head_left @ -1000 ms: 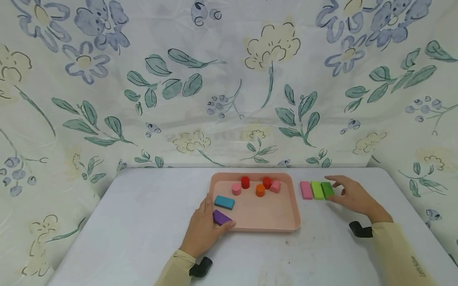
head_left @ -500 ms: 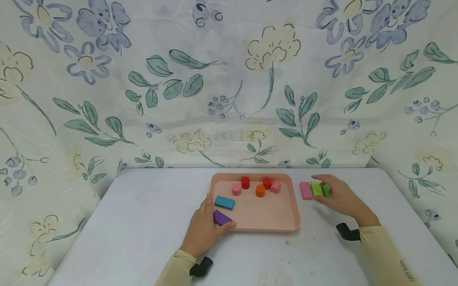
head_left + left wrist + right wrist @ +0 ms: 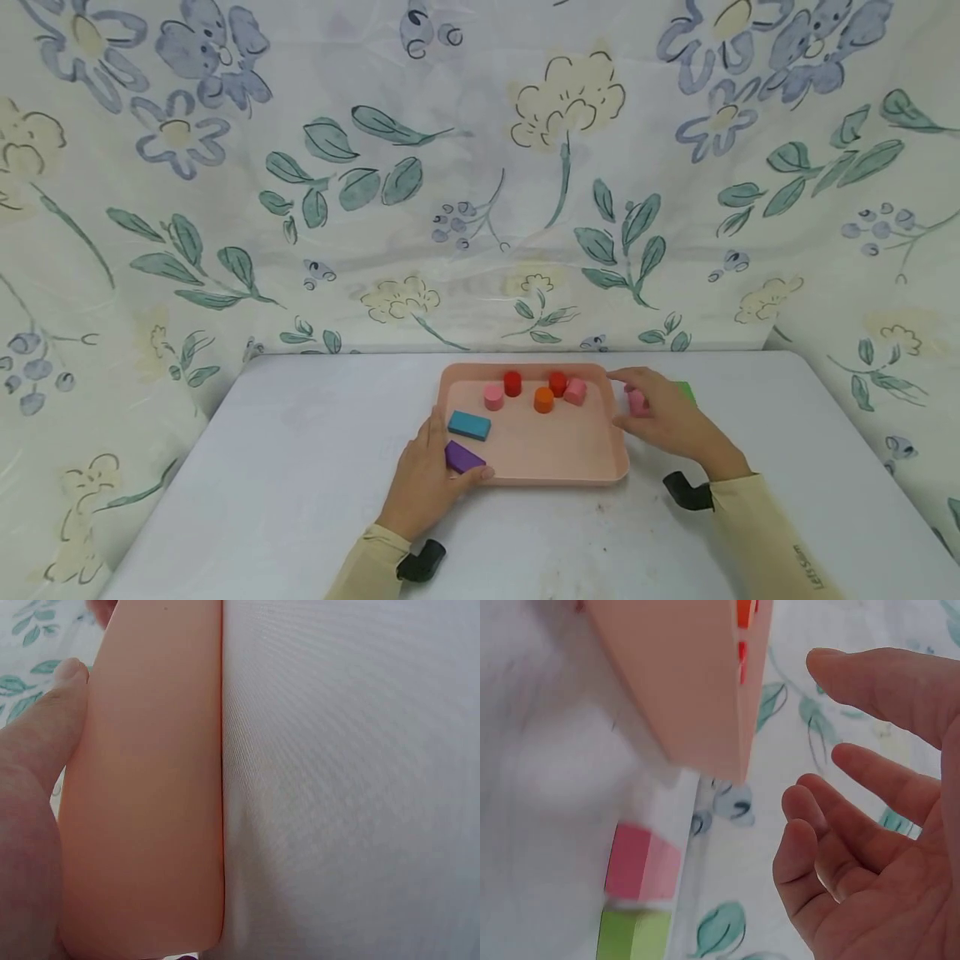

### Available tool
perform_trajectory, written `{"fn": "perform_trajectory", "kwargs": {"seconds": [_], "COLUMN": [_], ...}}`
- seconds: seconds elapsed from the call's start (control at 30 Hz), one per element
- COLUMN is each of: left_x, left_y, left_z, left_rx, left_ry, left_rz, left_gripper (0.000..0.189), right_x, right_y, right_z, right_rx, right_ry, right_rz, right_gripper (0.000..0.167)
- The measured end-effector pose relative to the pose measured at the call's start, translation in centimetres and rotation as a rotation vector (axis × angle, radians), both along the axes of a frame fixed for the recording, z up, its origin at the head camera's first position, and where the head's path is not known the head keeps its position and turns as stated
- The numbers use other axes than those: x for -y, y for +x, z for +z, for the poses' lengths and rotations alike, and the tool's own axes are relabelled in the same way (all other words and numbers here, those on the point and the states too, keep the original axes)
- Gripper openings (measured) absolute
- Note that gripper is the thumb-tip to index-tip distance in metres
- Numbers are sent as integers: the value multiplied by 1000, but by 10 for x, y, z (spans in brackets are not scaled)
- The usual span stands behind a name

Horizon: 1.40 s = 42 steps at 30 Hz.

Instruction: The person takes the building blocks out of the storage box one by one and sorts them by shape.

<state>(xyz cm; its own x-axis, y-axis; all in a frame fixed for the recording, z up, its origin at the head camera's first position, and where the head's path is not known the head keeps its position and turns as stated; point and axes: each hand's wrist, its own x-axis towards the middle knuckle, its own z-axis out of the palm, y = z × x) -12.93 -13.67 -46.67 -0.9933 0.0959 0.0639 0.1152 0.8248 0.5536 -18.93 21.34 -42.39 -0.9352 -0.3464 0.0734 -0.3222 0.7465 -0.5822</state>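
Note:
My left hand (image 3: 426, 485) holds the near left corner of a peach-coloured tray (image 3: 564, 447), thumb on the front rim and fingers along the left side. In the left wrist view the thumb lies against the top of the tray's wall (image 3: 146, 780). My right hand (image 3: 678, 423) hovers at the tray's right edge, thumb and fingers apart and holding nothing. Under it shows part of a pink block (image 3: 637, 403), and behind it a corner of a green block (image 3: 686, 390). The right wrist view shows the pink block and a lime green block (image 3: 634, 936) side by side.
Inside the tray lie a blue block (image 3: 469, 426), a purple wedge-shaped block (image 3: 464, 457), an orange cylinder (image 3: 543, 400), two red cylinders (image 3: 512, 383) and two pink cylinders (image 3: 493, 397). A floral cloth (image 3: 480, 208) hangs behind the white table (image 3: 315, 467).
My right hand has moved left from the dark green block, over the lime one, to the pink block and tray edge. The left hand and the tray have stayed in place.

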Motion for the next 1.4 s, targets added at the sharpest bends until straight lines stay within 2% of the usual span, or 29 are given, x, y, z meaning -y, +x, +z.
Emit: {"fn": "perform_trajectory", "kwargs": {"seconds": [0.17, 0.27, 0.47, 0.57, 0.77, 1.0, 1.17, 1.4], "left_x": [0, 1, 1, 1, 2, 2, 3, 3], "left_y": [0, 0, 1, 1, 0, -1, -1, -3], "left_z": [0, -2, -1, 0, -1, -4, -4, -4], "left_rx": [-24, -34, -45, -44, -45, -47, -36, -28], "left_ry": [-9, -14, -34, -36, -42, -47, -43, -46], "left_rz": [-8, -11, -28, -26, -30, -34, -28, -36], "left_gripper": [115, 114, 112, 112, 114, 114, 116, 117], "right_x": [22, 34, 58, 70, 90, 112, 127, 139], "right_y": [0, 0, 8, 10, 12, 13, 11, 9], "right_z": [-1, -5, -7, -7, -8, -8, -12, -16], "right_rx": [-23, -9, 70, 62, -18, 39, 37, 113], "right_ry": [-90, -133, -80, -39, -7, -49, -72, -75], "right_rz": [107, 152, 102, 115, 191, 270, 327, 373], "right_gripper": [64, 63, 64, 64, 65, 69, 70, 73]}}
